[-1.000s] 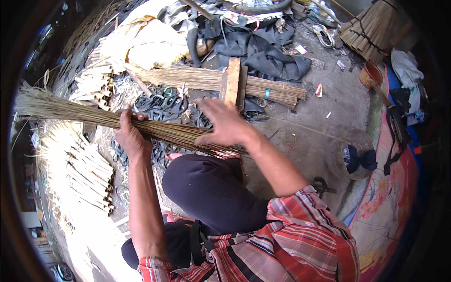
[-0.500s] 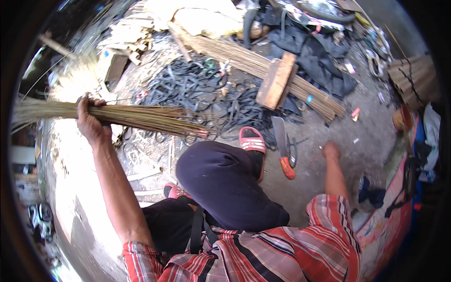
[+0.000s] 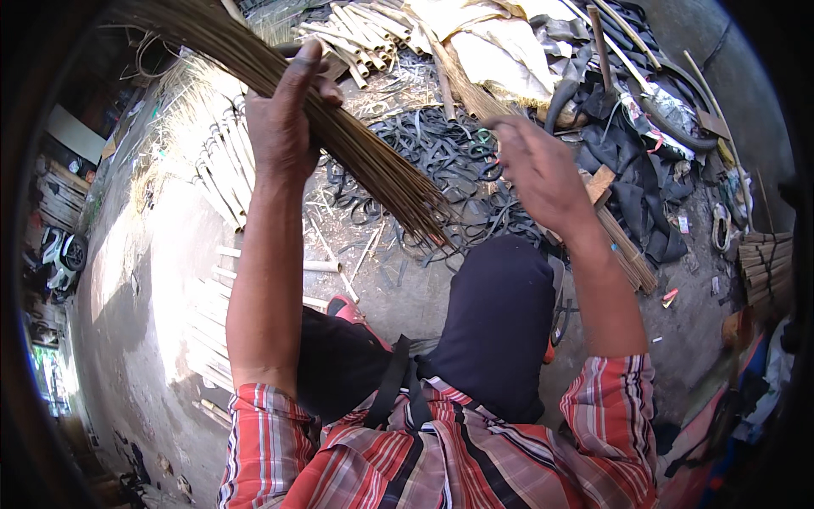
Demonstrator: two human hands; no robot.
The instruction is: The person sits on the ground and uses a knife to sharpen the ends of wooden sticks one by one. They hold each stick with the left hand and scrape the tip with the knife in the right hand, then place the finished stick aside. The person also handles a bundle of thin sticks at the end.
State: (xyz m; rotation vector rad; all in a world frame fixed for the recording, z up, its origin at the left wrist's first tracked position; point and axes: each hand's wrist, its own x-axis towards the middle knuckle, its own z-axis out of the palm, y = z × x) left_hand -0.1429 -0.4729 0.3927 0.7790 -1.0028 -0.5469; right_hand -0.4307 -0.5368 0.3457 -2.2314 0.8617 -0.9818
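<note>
My left hand (image 3: 284, 127) is closed round a thick bundle of thin brown sticks (image 3: 381, 174), raised in front of me. The bundle slants from the upper left down toward my knees, its blunt stick ends low and to the right. To the right of those ends, my right hand (image 3: 543, 174) hovers in the air with nothing in it, back upward, its fingers stretched out and a little blurred. Black rubber strips (image 3: 415, 140) lie in a tangled heap on the floor beyond the bundle.
Cut bamboo tubes (image 3: 360, 51) are piled at the back, with more bamboo pieces (image 3: 222, 170) on the left. Another stick bundle (image 3: 626, 250) lies under a wooden block (image 3: 599, 182) on the right. Black rubber sheets (image 3: 632, 199) are heaped beyond it. A tied bundle (image 3: 763, 263) stands far right.
My left hand has brought the stick bundle inward and tilted it from nearly level to a steep slant. My right hand has risen from near the floor toward the bundle. The view has shifted left.
</note>
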